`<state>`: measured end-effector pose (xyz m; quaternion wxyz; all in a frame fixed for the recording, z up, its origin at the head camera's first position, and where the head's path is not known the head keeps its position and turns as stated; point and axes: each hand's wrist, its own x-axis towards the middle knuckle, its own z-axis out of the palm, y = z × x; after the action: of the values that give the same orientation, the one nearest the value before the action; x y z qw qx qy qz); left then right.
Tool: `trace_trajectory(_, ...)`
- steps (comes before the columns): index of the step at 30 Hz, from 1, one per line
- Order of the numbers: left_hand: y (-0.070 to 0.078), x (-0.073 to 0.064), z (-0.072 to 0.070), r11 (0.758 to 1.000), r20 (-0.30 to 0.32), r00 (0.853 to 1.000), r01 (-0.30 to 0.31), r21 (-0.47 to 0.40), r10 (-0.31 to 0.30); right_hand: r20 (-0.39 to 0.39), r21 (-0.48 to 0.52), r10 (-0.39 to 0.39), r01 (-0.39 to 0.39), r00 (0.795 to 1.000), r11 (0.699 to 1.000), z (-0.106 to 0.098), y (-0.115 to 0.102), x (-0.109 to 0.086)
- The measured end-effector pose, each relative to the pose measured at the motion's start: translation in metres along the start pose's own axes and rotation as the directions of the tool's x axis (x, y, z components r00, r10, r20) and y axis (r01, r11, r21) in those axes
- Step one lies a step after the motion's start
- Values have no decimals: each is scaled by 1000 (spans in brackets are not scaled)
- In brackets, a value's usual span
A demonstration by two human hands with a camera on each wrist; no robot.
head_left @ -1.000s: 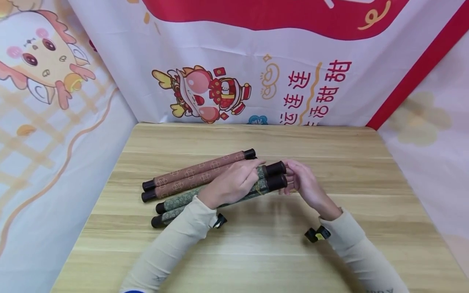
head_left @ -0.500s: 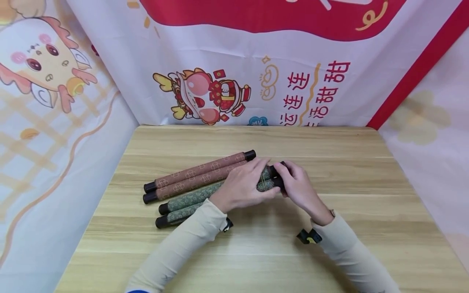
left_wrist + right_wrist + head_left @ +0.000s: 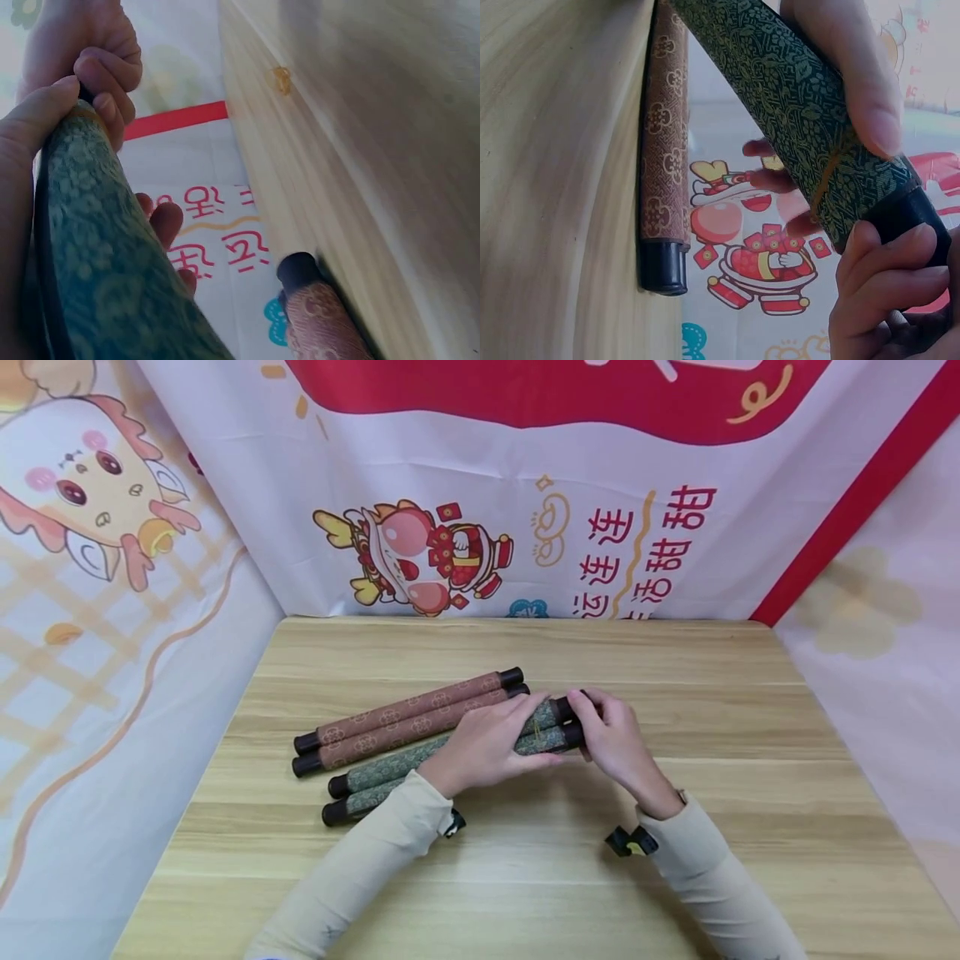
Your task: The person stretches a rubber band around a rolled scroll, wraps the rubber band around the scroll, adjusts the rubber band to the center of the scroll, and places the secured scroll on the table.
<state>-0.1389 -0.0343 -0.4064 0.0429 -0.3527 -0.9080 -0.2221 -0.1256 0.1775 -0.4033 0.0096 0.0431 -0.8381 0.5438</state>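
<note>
A green patterned scroll (image 3: 397, 764), in two side-by-side rolls with black end knobs, lies slanting with its right end raised off the table. My left hand (image 3: 487, 743) holds it from above near that end, thumb on the near side and fingers on the far side. My right hand (image 3: 618, 743) grips the black knobs, thumb on top; in the right wrist view its curled fingers (image 3: 889, 274) wrap the knob. A thin tan band (image 3: 829, 176) circles the green scroll close to that knob. Beyond it lies a brown scroll (image 3: 405, 718), also in two rolls, untouched.
The scrolls lie on a light wood-grain table (image 3: 525, 902). A printed white and red cloth (image 3: 480, 460) hangs at its back edge, with more cloth at both sides. In the left wrist view a small orange-tan looped band (image 3: 282, 80) lies on the table.
My right hand, at first loosely beside the green scroll's right end, has closed around the knobs. The left hand has shifted slightly, its thumb now showing along the near side.
</note>
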Motion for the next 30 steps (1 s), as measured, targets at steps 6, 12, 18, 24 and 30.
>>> trace_trajectory(6,-4,-6,-4,1000,19,1000,20,5,-20,5,4,8,-8,1000,1000,0,-2,0)
trace_trajectory(12,6,6,-5,1000,-42,999,0,10,0,-8,-17,-11,11,1000,1000,2,-4,1)
trace_trajectory(18,10,11,1,999,-35,999,40,4,-40,-28,-40,-18,17,999,999,3,-4,1)
trace_trajectory(24,-1,-1,0,999,-1,999,35,-16,-35,-25,-34,-8,7,1000,999,-1,-3,0)
trace_trajectory(30,-7,-6,-5,998,36,997,70,0,-70,-31,-5,0,0,1000,1000,3,-2,1)
